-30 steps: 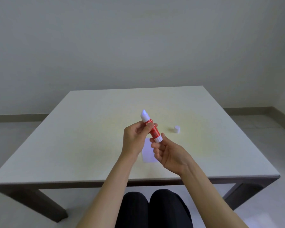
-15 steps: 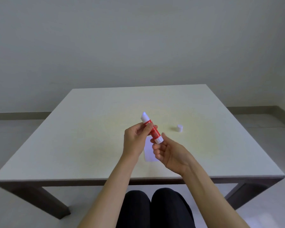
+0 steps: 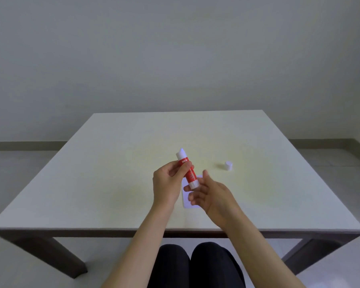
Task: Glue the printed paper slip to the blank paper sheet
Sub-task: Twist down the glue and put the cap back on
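Red-and-white glue stick [image 3: 187,171]: uncapped, tilted with its pale glue tip up and away from the person and its white base down and toward them. Held above the table, over the near middle.

Left hand [image 3: 167,183]: closed around the upper red part of the glue stick, thumb and fingers pinching the barrel from the left side.

Right hand [image 3: 211,194]: loosely open, palm turned left, fingers spread and slightly curled just beside the white base of the glue stick. Whether a fingertip touches the base cannot be told; nothing is gripped.

White cap [image 3: 228,165]: small, round, standing on the table to the right of the hands, well apart from the glue stick.

White paper [image 3: 190,201]: one small pale rectangle lying flat on the table directly under the hands, mostly hidden by them; its lower left corner and bottom edge show. Whether it is the printed slip or the blank sheet cannot be told, and no print is legible.

Table [image 3: 104,175]: square, pale cream top with a dark frame and legs.

Dark trousers [image 3: 195,265]: the person's knees, visible below the near table edge.

Grey wall [image 3: 175,48]: plain, behind the table, with a darker skirting strip along the floor.
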`<state>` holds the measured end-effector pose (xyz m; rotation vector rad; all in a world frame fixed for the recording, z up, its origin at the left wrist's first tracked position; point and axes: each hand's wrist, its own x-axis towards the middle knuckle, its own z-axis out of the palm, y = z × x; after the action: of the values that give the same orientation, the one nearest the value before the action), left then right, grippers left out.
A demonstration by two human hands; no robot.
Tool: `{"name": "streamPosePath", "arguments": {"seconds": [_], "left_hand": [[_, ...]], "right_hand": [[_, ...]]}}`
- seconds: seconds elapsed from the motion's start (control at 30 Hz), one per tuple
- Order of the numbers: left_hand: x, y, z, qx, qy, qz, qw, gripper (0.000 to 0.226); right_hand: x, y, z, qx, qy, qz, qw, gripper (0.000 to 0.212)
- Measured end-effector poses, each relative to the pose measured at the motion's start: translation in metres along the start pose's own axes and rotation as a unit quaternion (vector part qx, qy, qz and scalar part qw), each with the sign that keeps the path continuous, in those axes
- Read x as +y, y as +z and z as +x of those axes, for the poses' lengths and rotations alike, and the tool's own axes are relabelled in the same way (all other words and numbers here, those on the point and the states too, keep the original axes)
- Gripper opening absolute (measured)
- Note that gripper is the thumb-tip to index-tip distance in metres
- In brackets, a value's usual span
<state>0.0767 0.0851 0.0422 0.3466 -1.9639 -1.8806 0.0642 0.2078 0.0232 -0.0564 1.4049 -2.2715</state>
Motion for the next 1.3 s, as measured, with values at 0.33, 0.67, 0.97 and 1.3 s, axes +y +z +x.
{"name": "streamPosePath", "arguments": {"seconds": [0.33,0.67,0.97,1.3], "left_hand": [[-0.002,0.005,-0.002,0.020,-0.002,0.039,0.999,0.011],[-0.006,-0.038,0.018,0.041,0.241,0.466,0.850,0.018],[-0.010,-0.038,0.022,0.047,0.245,0.480,0.841,0.021],[-0.009,-0.034,0.019,0.032,0.248,0.495,0.832,0.023]], "right_hand": [[0.023,-0.013,0.000,0.120,-0.406,-0.568,0.705,0.029],[-0.007,-0.091,0.076,0.183,-0.117,-0.840,0.497,0.052],[-0.028,-0.050,0.057,0.115,-0.237,-0.486,0.834,0.024],[-0.027,-0.004,0.033,0.008,-0.281,-0.441,0.852,0.020]]}}
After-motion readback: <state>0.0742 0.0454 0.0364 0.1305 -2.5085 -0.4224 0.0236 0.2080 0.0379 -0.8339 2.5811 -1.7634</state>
